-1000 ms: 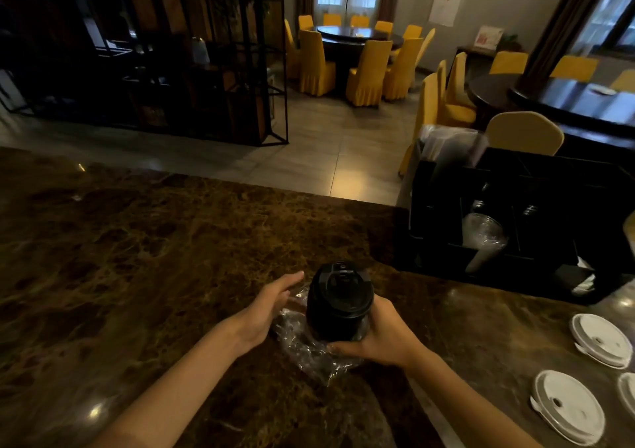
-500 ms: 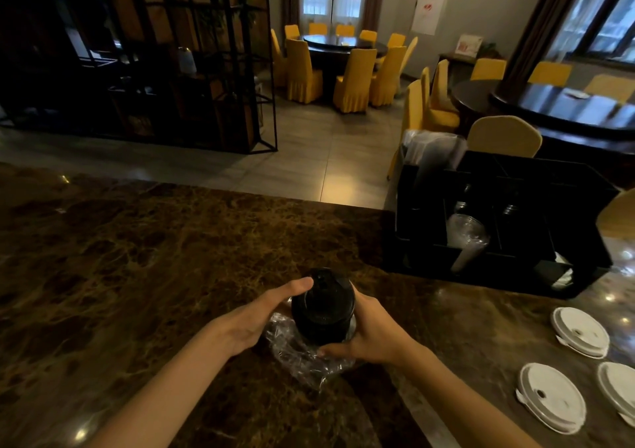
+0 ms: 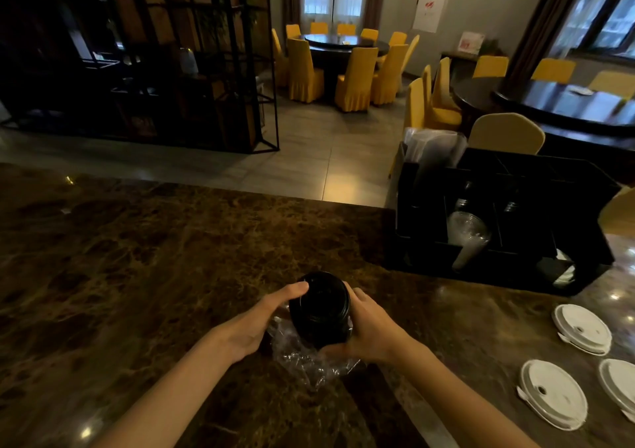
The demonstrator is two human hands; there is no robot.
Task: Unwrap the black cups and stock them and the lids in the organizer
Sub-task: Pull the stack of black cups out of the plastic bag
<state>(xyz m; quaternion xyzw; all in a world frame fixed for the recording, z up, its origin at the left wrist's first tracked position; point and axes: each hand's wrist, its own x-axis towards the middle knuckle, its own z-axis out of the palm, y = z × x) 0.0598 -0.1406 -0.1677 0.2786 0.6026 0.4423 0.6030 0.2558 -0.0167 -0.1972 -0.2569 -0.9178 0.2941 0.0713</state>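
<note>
A stack of black cups (image 3: 320, 306) stands on the brown marble counter (image 3: 137, 258) near its front, with clear plastic wrap (image 3: 302, 358) bunched around its base. My left hand (image 3: 261, 320) grips the stack's left side with the thumb over the top rim. My right hand (image 3: 369, 327) holds the right side and lower part. Three white lids (image 3: 549, 392) lie flat on the counter at the right. The black organizer (image 3: 498, 221) stands at the back right, holding clear cups (image 3: 467, 238) in one compartment.
A bundle of clear wrapped items (image 3: 433, 148) sticks up from the organizer's back left corner. Beyond the counter's far edge are a tiled floor, a black metal shelf (image 3: 171, 69), dark round tables and yellow chairs (image 3: 354, 76).
My left hand has closed onto the stack, its thumb now over the top rim. The wrap has slipped lower around the base. The view has shifted a little.
</note>
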